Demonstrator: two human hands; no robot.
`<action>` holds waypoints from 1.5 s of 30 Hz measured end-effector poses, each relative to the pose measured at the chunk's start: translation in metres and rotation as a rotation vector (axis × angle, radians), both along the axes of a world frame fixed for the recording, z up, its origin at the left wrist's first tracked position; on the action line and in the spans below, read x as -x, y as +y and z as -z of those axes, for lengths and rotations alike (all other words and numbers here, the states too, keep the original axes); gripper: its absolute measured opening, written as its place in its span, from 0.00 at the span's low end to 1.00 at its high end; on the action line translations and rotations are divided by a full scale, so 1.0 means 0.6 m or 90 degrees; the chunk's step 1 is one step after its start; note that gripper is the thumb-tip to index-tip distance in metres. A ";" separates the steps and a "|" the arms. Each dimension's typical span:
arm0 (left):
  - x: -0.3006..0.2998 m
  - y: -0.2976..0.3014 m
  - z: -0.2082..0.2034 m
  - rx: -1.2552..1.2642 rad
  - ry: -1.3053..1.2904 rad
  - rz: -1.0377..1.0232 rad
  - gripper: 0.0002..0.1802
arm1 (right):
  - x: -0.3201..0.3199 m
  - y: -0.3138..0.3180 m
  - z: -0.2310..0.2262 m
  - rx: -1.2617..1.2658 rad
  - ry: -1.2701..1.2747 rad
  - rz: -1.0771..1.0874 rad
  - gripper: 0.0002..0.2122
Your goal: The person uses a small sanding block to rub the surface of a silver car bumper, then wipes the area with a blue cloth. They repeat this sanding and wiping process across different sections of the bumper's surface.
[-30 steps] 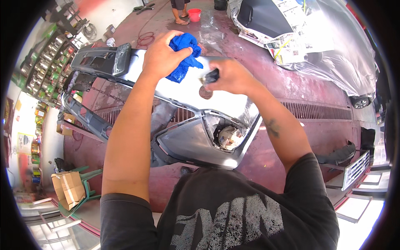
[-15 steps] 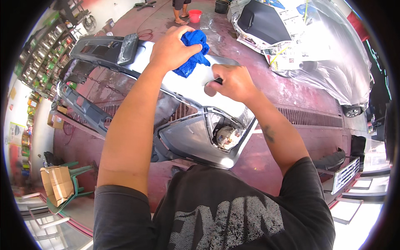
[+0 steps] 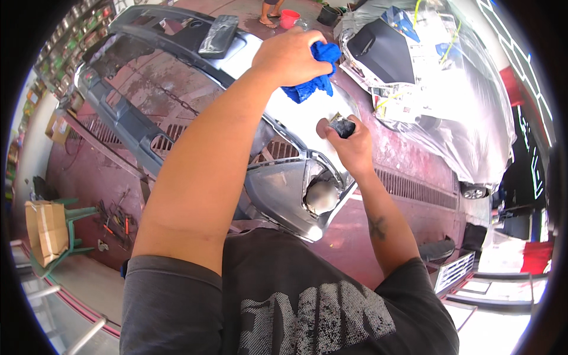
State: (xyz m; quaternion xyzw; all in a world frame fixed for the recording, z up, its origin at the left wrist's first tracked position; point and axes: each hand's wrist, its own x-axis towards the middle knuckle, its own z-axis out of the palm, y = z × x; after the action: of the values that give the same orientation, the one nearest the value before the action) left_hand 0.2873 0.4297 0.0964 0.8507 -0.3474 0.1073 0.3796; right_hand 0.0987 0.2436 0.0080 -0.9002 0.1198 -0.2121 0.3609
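Observation:
A car bumper (image 3: 275, 184) lies across in front of me, grey at its near corner and bright white along its upper face. My left hand (image 3: 291, 58) is closed around a crumpled blue cloth (image 3: 308, 90), over the white face. Farther right and nearer to me, my right hand (image 3: 357, 145) grips a folded, sandpaper-like piece (image 3: 342, 126), dark grey with a brown side, at the white surface. Whether that piece presses on the bumper is hard to tell. A dark rectangular block (image 3: 219, 37) with a shiny covering rests on the bumper's far part.
A car under clear plastic and newspaper (image 3: 467, 118) stands at the right. Far off are a red bucket (image 3: 289, 19), a black bucket (image 3: 329, 15) and a person's legs (image 3: 271, 10). At the left stands a green stool with a cardboard box (image 3: 46, 232); tools (image 3: 117, 225) lie beside it.
Both hands have shifted right in the picture, the left with the blue cloth, the right with the sandpaper-like piece. My right hand has turned, showing more of that piece. The view has swung too.

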 end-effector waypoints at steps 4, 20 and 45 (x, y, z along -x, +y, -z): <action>0.009 -0.002 -0.005 -0.012 0.014 -0.007 0.34 | -0.034 -0.020 -0.069 0.242 -0.020 -0.156 0.13; 0.012 0.006 -0.017 -0.022 0.046 0.012 0.35 | -0.064 -0.030 -0.115 0.387 -0.075 -0.288 0.22; 0.003 -0.005 0.001 0.014 0.017 -0.001 0.32 | 0.050 -0.079 -0.116 0.878 0.159 -0.298 0.45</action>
State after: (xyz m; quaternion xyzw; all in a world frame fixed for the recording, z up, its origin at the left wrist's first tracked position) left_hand 0.2853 0.4267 0.0960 0.8481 -0.3403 0.1005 0.3935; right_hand 0.0686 0.1960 0.0778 -0.9420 -0.1956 -0.0528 -0.2676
